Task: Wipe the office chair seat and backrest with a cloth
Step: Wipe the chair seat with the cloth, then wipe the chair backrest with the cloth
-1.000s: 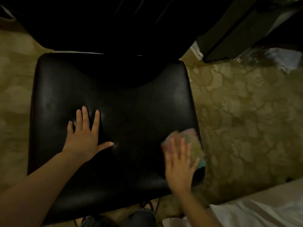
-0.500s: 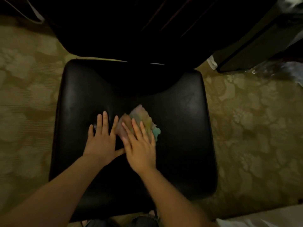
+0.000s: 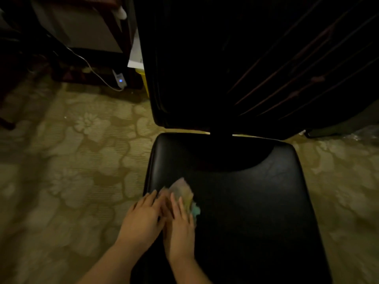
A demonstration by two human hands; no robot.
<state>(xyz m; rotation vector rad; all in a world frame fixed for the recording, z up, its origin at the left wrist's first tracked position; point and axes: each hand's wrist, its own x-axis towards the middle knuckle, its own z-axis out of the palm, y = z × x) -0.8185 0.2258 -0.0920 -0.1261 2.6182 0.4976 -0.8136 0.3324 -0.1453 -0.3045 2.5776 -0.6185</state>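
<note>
The black leather seat (image 3: pixel 246 201) of the office chair fills the lower right, with its dark backrest (image 3: pixel 205 68) rising behind it. A pale multicoloured cloth (image 3: pixel 183 191) lies near the seat's left edge. My right hand (image 3: pixel 180 228) lies flat on the cloth, fingers together, pressing it onto the seat. My left hand (image 3: pixel 141 220) rests flat at the seat's left edge, touching the right hand, with nothing in it.
Patterned beige carpet (image 3: pixel 71 160) surrounds the chair. Dark furniture (image 3: pixel 82 27) stands at the back left, with a white cable and a power adapter (image 3: pixel 120 78) showing a blue light on the floor. A white paper (image 3: pixel 135 56) leans beside the backrest.
My right hand has swept the cloth from the seat's right front edge across to its left side. My left hand shifted to the left edge. The view swung left and up, revealing the backrest.
</note>
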